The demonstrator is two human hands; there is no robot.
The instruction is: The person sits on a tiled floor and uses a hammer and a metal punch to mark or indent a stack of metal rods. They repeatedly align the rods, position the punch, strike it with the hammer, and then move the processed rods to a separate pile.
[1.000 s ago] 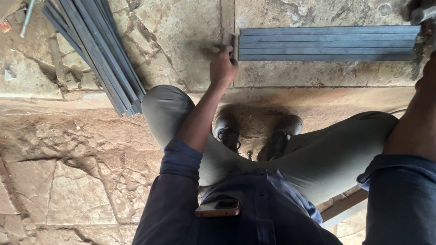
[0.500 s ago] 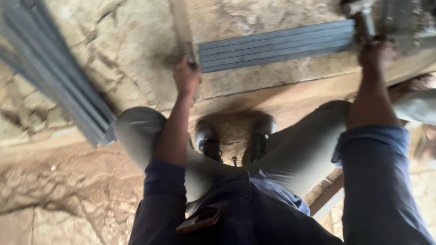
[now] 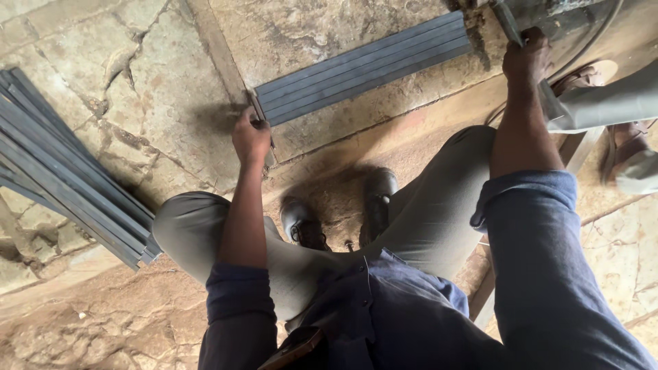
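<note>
A bundle of flat grey metal bars (image 3: pixel 363 65) lies side by side on the stone floor ahead of me. My left hand (image 3: pixel 251 137) is closed on a thin metal strip (image 3: pixel 256 107) held against the bars' left ends. My right hand (image 3: pixel 526 62) reaches far up right and grips a grey lever handle (image 3: pixel 508 22) of a machine (image 3: pixel 569 14) that is mostly out of frame. I sit with my knees spread and my black shoes (image 3: pixel 339 216) between them.
A loose pile of long grey bars (image 3: pixel 62 178) lies slanted at the left. Another person's trouser leg and sandalled foot (image 3: pixel 627 147) are at the right edge, next to a wooden plank (image 3: pixel 582 147). A cable (image 3: pixel 596 38) curves by the machine. The floor is cracked stone.
My right hand has risen from beside the bars' right end onto the lever handle. The view has swung and tilted left. My left hand has stayed at the bars' left end.
</note>
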